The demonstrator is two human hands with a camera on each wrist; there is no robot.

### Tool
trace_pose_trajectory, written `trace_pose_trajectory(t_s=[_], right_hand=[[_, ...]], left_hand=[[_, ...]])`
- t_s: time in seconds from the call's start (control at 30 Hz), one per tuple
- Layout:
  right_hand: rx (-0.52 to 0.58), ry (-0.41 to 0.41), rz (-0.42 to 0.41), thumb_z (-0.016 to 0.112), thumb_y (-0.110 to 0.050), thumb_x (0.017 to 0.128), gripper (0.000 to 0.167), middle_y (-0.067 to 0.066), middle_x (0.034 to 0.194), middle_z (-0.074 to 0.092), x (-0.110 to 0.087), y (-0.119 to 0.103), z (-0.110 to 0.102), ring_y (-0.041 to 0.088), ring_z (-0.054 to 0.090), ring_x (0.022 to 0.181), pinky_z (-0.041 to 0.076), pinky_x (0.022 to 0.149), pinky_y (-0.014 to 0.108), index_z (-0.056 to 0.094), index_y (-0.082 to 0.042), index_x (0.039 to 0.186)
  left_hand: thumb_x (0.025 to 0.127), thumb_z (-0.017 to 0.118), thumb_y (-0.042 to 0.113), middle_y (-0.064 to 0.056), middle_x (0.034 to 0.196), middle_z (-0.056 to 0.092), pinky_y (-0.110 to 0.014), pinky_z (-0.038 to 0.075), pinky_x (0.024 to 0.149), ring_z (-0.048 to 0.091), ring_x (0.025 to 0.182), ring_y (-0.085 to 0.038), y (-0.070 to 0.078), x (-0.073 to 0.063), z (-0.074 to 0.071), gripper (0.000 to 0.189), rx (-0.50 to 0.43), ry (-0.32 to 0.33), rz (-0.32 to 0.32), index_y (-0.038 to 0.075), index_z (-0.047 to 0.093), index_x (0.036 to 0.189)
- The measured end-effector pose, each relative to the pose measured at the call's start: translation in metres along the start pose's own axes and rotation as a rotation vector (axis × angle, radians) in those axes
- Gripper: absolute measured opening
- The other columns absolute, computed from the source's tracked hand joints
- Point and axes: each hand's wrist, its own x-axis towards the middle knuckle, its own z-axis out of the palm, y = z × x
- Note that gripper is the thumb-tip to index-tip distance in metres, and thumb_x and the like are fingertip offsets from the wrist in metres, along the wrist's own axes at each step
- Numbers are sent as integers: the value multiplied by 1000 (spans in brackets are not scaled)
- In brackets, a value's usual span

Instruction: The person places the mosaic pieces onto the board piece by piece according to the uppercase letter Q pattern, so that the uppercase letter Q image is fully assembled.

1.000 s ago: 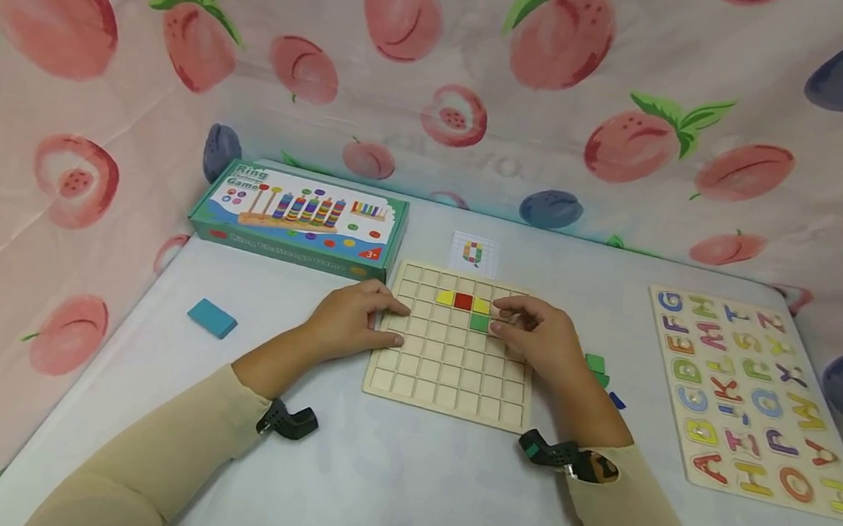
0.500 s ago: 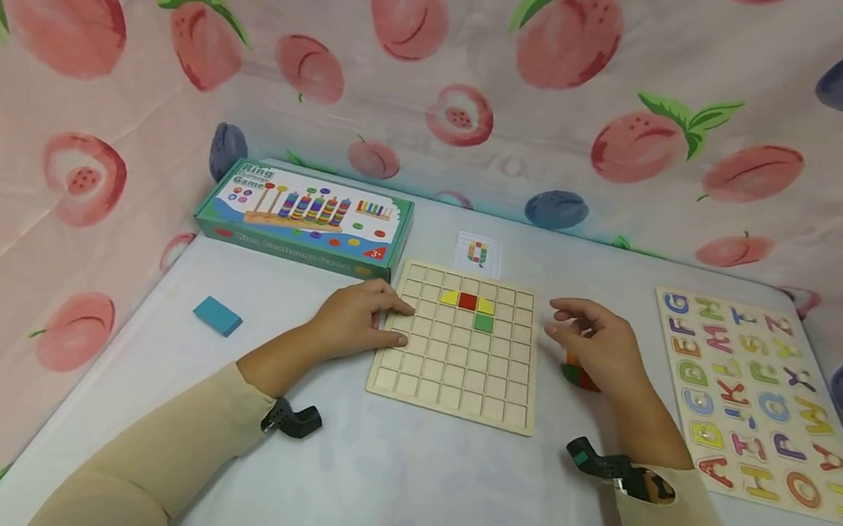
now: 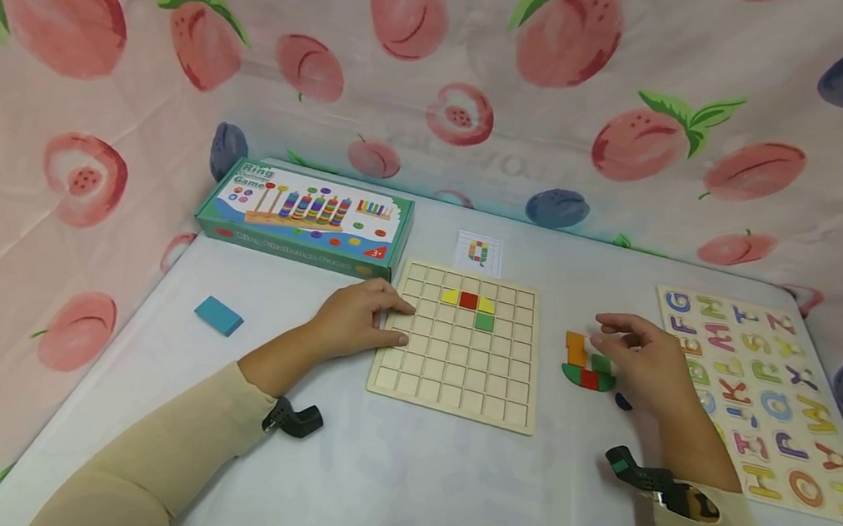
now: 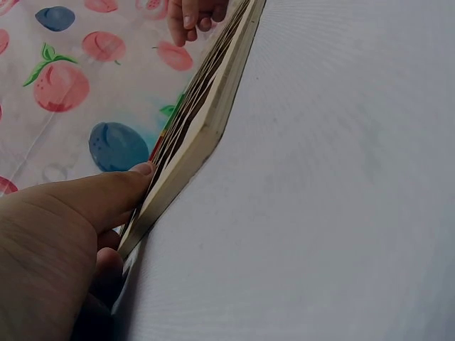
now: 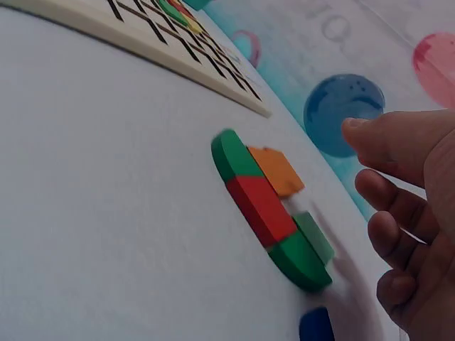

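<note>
A pale wooden grid board (image 3: 423, 370) lies mid-table in the head view. In its upper cells sit a red square (image 3: 467, 300) flanked by two yellow corner pieces (image 3: 450, 297), and a green square (image 3: 485, 322) below the right one. My left hand (image 3: 357, 316) rests on the board's left rim, thumb and index finger touching it. The right hand (image 3: 649, 362), fingers loosely bent and holding nothing, hovers beside a small cluster: an orange piece (image 3: 575, 348), a red piece (image 3: 589, 380) between rounded green ends (image 5: 234, 156), a green block (image 5: 314, 238) and, apart, a blue piece (image 5: 316, 325).
A small pattern card (image 3: 479, 254) lies behind the board. The Ring Challenge Game box (image 3: 305, 215) stands back left, with a teal block (image 3: 219, 315) in front of it. On the right lies an alphabet board (image 3: 777, 411), partly behind my right hand.
My right hand has moved from the grid board rightward to the loose pieces, uncovering the board's right side and the cluster. The left hand stays on the rim.
</note>
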Motion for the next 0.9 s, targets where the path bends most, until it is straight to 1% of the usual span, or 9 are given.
trace_pose_trajectory(t_s=[0.1, 0.2, 0.3, 0.4, 0.5, 0.6, 0.67, 0.77, 0.9], right_hand=[[-14, -36, 12, 67, -48, 105, 52, 13, 136, 63, 0, 7, -4, 32, 52, 119, 50, 82, 30, 65, -16, 146], [-43, -70, -20, 67, -47, 106, 52, 15, 135, 64, -1, 14, -9, 32, 53, 116, 49, 84, 32, 65, -14, 146], [-72, -90, -58, 67, -46, 106, 51, 14, 133, 66, -2, 20, -13, 29, 54, 112, 48, 84, 30, 66, -13, 145], [-95, -111, -77, 67, -44, 106, 49, 14, 131, 67, -4, 26, -17, 27, 54, 109, 47, 82, 27, 66, -13, 144], [-116, -129, -88, 70, -37, 106, 44, 13, 122, 67, -4, 32, -19, 27, 52, 105, 46, 78, 25, 68, -11, 141], [-133, -133, -104, 73, -32, 104, 39, 12, 110, 64, -4, 37, -20, 26, 51, 99, 45, 74, 26, 71, -10, 136], [-137, -130, -122, 74, -31, 104, 37, 11, 104, 62, -5, 39, -19, 26, 50, 96, 44, 71, 28, 72, -10, 133], [-161, -118, -147, 74, -30, 103, 33, 10, 101, 61, -5, 39, -17, 26, 51, 93, 44, 68, 29, 74, -10, 130], [-188, -110, -163, 74, -26, 103, 29, 9, 100, 61, -5, 39, -15, 26, 51, 91, 46, 68, 29, 74, -11, 127]], left_hand=[[87, 92, 39, 7, 110, 63, -30, 45, 66, 54, 72, -7, 0, 0, 0, 43, 0, -2, 4, 22, 81, 125], [86, 92, 39, 7, 110, 63, -30, 46, 67, 54, 72, -6, -1, 1, 1, 43, 3, -1, 3, 22, 81, 125], [86, 92, 40, 7, 111, 63, -30, 46, 67, 54, 73, -6, -2, 1, 2, 44, 4, 0, 0, 22, 81, 125], [86, 92, 39, 7, 111, 64, -31, 46, 67, 54, 73, -7, -2, 1, 2, 43, -1, -1, -6, 22, 81, 125], [87, 92, 39, 7, 111, 64, -31, 47, 68, 54, 74, -8, -2, 1, 1, 43, -2, -3, -9, 22, 81, 124], [87, 92, 39, 7, 111, 64, -31, 47, 68, 54, 74, -7, -1, 1, 1, 43, -2, -2, -5, 22, 81, 124], [87, 92, 39, 7, 111, 64, -31, 46, 68, 54, 74, -7, -1, 1, 1, 42, -2, 2, -1, 22, 81, 124], [87, 91, 39, 7, 110, 64, -31, 46, 67, 54, 73, -7, -1, 2, 1, 42, -1, 5, 3, 22, 81, 124], [87, 91, 39, 7, 111, 63, -31, 46, 67, 54, 73, -7, -1, 1, 1, 42, 3, -1, -6, 22, 81, 124]])
